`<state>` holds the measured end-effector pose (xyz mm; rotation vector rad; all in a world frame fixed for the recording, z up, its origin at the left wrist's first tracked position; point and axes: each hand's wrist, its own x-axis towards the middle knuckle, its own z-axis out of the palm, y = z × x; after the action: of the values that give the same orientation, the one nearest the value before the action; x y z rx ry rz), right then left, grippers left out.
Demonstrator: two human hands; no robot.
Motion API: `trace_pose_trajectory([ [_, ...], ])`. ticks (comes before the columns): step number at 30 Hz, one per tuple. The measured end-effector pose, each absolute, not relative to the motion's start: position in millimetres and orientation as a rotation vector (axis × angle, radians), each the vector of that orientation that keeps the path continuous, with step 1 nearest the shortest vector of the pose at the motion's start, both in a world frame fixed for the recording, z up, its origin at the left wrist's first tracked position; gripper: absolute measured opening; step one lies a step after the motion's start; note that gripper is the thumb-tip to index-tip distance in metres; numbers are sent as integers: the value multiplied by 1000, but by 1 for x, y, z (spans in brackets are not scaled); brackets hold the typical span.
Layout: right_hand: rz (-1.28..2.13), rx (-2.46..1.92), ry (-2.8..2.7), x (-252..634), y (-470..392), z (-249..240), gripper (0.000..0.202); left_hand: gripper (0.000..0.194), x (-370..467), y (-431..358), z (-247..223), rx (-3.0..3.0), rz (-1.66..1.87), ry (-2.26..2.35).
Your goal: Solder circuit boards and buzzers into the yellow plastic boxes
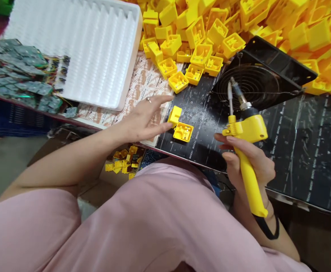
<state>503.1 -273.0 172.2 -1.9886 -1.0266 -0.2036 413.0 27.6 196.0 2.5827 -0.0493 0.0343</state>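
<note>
In my right hand (pixel 251 160) is a yellow soldering gun (pixel 247 170), its handle gripped and its metal tip pointing up and away over the black fan. A thin feed tube runs beside the tip, and a black cord loops from the handle's lower end. My left hand (pixel 145 119) is open over the bench edge, thumb and index finger spread. Its thumb tip is at the edge of a small yellow plastic housing (pixel 176 114); whether it touches is hard to tell. Just below that lies another yellow housing (pixel 183 132), its hollow side facing up.
A black fan with a wire guard (pixel 251 85) lies behind the soldering gun. Yellow housings (pixel 200 54) are heaped along the back. At left, a white foam tray (pixel 97 49) stands beside stacked circuit boards (pixel 18 68) with wires. More yellow parts (pixel 122 162) sit below the bench edge.
</note>
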Motion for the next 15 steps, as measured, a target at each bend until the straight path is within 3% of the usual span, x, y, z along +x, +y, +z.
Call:
trace_pose_trajectory([
  [2,-234,-1952,-1177,507,-261,174,23,79,405,23,184,2600,8,-14],
  [5,-215,-1949,-1346,511,-237,172,21,70,410,13,169,2632,53,-72],
  [10,-147,-1916,-1486,510,-219,157,35,60,415,29,183,2749,17,-259],
  [13,-464,-2087,-1404,510,-229,149,30,53,400,44,198,2818,-195,-452],
  [15,-706,-2234,-1319,509,-238,147,37,64,388,44,201,2847,-217,-475],
])
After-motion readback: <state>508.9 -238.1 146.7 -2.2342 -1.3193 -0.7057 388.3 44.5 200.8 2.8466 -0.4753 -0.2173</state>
